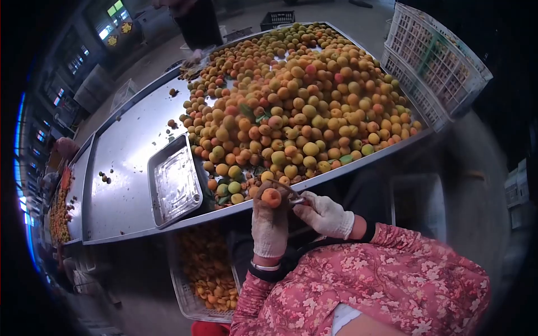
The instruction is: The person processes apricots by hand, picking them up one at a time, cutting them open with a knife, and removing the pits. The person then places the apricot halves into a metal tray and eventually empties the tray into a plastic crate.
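At the near edge of a metal table point(123, 185) heaped with piled fruit point(314, 106), our gloved left hand point(270, 227), raised upright, curls its fingers around 1 orange fruit point(271, 197). We judge it light, a little soft and easily bruised, best cupped lightly by its sides. Our right hand point(329, 215) angles in from the side, its fingers closed on a small metal tool point(297, 200) beside the orange fruit.

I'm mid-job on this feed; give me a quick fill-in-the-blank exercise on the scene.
1. The left hand holds a fruit coloured mostly ____.
2. In the picture, the right hand is on that fruit's ____ side.
3. In the picture, the metal tray lies to the ____ of the fruit pile.
4. The crate of orange pieces sits ____ than the tabletop.

Missing words: orange; right; left; lower.
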The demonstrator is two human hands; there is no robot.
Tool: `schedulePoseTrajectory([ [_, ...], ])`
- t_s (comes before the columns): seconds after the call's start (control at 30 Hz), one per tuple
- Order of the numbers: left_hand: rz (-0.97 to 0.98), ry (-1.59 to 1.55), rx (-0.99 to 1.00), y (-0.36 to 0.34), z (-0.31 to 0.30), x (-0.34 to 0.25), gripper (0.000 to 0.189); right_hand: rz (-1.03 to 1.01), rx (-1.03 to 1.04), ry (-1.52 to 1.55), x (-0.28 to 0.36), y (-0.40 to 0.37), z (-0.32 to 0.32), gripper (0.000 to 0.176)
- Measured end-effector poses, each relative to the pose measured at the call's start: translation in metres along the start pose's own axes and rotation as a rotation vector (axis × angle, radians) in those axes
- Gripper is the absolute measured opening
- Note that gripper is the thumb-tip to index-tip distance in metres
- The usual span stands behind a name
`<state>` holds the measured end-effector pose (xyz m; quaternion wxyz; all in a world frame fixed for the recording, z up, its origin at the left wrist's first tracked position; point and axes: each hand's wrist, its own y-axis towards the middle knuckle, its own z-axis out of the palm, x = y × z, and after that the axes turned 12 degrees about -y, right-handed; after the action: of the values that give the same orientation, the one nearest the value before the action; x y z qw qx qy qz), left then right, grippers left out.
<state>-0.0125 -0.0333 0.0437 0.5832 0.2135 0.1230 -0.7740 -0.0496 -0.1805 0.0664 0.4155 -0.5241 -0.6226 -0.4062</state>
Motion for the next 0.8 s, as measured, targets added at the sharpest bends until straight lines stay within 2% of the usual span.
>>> schedulePoseTrajectory([
  [0.03, 0.004, 0.003, -0.004, 0.0, -0.002, 0.001, 0.055, -0.073, -0.056, -0.146, 0.001, -0.003, 0.0, 0.032],
  [0.07, -0.004, 0.003, -0.001, 0.0, -0.003, 0.002, 0.055, -0.068, -0.064, -0.146, -0.001, -0.005, 0.0, 0.032],
  [0.17, -0.031, -0.031, -0.007, 0.001, -0.004, 0.006, 0.054, 0.032, 0.039, -0.295, -0.001, -0.008, -0.003, 0.031],
  [0.37, 0.019, 0.094, -0.042, 0.001, -0.005, 0.009, 0.053, 0.01, 0.031, -0.256, -0.013, -0.009, 0.004, 0.031],
  [0.67, -0.095, 0.029, -0.024, 0.0, 0.006, 0.001, 0.053, 0.015, 0.003, -0.301, -0.021, -0.007, 0.017, 0.031],
  [0.73, -0.027, 0.258, -0.077, 0.003, 0.017, 0.0, 0.054, 0.017, -0.014, -0.323, -0.017, -0.006, 0.016, 0.027],
  [0.8, 0.006, 0.365, -0.031, 0.009, 0.001, -0.004, 0.054, 0.018, -0.034, -0.343, -0.016, -0.004, 0.017, 0.024],
])
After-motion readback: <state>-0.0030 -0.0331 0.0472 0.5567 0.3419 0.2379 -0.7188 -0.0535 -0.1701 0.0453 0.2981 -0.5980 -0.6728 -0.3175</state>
